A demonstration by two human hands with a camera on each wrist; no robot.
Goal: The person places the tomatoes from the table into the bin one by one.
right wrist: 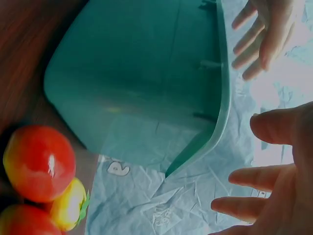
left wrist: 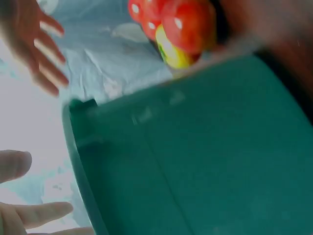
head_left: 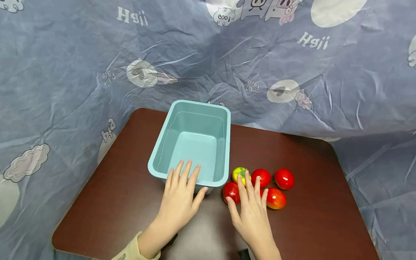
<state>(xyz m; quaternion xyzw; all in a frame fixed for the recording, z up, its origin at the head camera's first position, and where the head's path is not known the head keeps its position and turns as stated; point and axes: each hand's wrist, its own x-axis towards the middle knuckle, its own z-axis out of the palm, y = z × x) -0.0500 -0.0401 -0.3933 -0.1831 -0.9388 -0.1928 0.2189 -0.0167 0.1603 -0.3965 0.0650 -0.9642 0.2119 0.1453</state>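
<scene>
A light blue plastic bin [head_left: 228, 144] stands on the table, and nothing lies inside it. My left hand [head_left: 180, 200], fingers straight and spread, hovers over the bin's near rim. To the right my right hand [head_left: 251, 216] is likewise spread, its fingertips overlapping a group of tomatoes in the head view. Among them are a yellow-green tomato [head_left: 237, 173] with a green stem top, a dark red tomato [head_left: 230, 192] and an orange-red tomato [head_left: 276, 199]. Farther back are a red tomato [head_left: 262, 177] and another red tomato [head_left: 284, 179]. Fingers partly hide one more. Both hands hold nothing.
The brown wooden table [head_left: 107, 202] has rounded corners. A grey-blue printed cloth [head_left: 208, 54] hangs behind it and to both sides. Small black objects [head_left: 244, 254] show at the near edge by the wrists.
</scene>
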